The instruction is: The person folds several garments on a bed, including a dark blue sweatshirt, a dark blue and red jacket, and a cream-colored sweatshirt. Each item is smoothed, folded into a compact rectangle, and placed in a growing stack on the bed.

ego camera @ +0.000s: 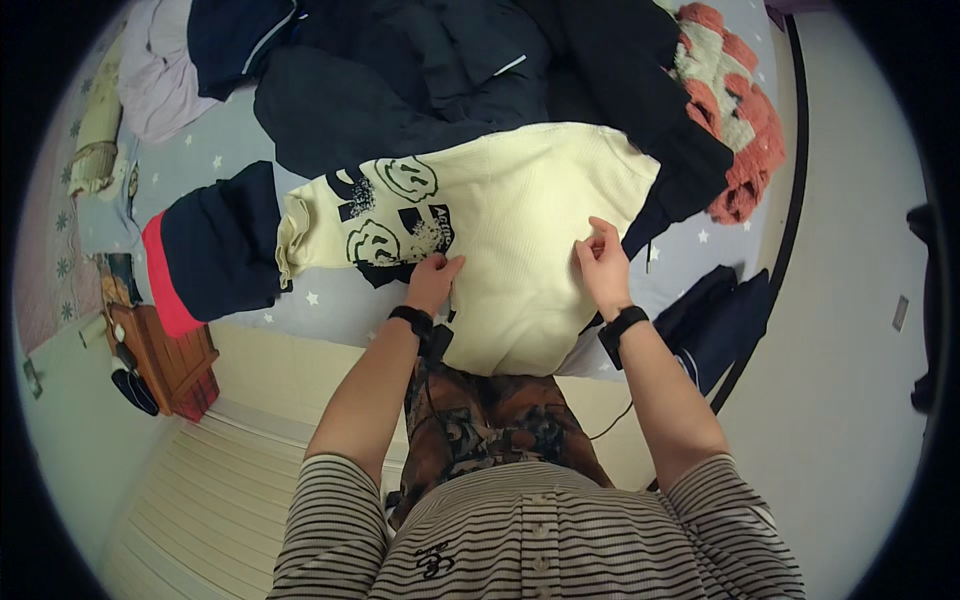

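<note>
A cream ribbed long-sleeved top (532, 202) is spread before me on the bed, its lower part hanging toward my legs. Its printed sleeve (397, 217), with black smiley faces and lettering, reaches left across the body to a bunched cuff. At the edge below the print, my left hand (433, 286) pinches the cloth between thumb and fingers. My right hand (606, 268) is over the right side of the top, fingers loosely curled and apart, with no cloth visibly gripped. Each wrist wears a black band.
Dark jackets (420, 67) are heaped behind the top. A folded navy garment with a red band (217, 247) lies left, and dark trousers (712, 322) lie right. A coral-and-white fluffy item (735, 120) is at the far right. A wooden cabinet (161, 352) stands beside the bed (311, 300).
</note>
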The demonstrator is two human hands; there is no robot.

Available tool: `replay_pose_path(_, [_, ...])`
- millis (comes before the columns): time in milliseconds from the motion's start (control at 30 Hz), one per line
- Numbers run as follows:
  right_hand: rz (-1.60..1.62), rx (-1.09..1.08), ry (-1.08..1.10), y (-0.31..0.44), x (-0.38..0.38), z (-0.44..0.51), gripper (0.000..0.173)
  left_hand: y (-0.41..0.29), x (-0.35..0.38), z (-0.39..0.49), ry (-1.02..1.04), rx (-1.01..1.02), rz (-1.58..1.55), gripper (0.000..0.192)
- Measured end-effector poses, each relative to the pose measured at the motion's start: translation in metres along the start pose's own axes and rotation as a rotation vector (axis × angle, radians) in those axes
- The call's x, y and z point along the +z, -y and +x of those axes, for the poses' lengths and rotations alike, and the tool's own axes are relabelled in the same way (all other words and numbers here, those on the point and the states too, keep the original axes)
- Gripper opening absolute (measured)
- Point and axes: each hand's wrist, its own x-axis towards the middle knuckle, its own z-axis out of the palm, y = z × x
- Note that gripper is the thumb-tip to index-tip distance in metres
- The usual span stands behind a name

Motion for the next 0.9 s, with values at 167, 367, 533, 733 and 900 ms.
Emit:
replay_pose_path(167, [-0.22,-0.067,-0.15,-0.002,-0.015,0.009,0.041,-0.001,0.021,-0.008,-0.015,-0.185,-0.17,0.035])
replay_pose_path(367, [-0.213,-0.111,-0.208,-0.013,-0.022,-0.008,0.047,-0.007,0.017,-0.022,0.071,-0.191,-0.336,0.05])
replay_pose_path(533, [0.029,0.097,-0.09,-0.058,-0.012,-0.067,0.049,0.011,0.025,-0.058,0.186,-0.01,-0.238,0.071])
replay_pose_path(733, [0.236,0.365,0.346,-0.134,0.009,-0.141,0.045,0.068,0.023,-0.079,0.294,-0.179,0.284,0.066])
replay_pose_path(900, [0.168,0.415,0.469,-0.183,0.035,-0.183,0.046,0.123,0.012,-0.093,0.463,-0.134,0.425,0.07])
